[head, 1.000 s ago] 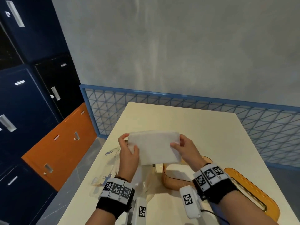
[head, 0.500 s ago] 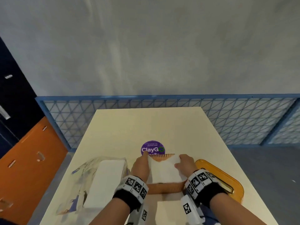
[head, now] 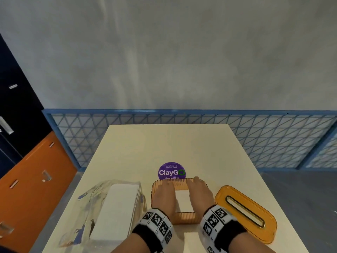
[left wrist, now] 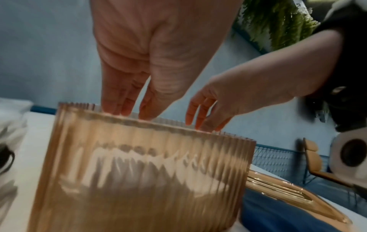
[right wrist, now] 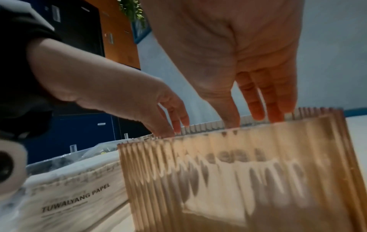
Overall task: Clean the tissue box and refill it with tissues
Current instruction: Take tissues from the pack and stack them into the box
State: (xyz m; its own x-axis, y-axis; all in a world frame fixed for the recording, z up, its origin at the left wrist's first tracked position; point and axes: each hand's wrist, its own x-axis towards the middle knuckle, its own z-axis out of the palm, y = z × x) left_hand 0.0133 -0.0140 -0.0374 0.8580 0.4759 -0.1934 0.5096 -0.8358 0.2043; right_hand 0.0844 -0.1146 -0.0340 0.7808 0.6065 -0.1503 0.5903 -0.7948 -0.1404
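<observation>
A: Where is the tissue stack [head: 182, 199]?

B: Inside the ribbed amber tissue box [head: 184, 217] on the bench [head: 182, 143], long axis running near to far. The left hand [head: 162, 194] and right hand [head: 200, 193] reach straight down onto it, fingers extended, seemingly pressing.

A: And the lid [head: 245, 213]?

B: Smooth, slotted, just right of the box, nearer the right hand.

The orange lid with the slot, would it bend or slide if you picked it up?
The orange lid looks like hard, glossy plastic, so it probably stays stiff. It lies flat on the table, so it likely won't roll. Its smooth shine suggests it may be a bit slippery.
</observation>
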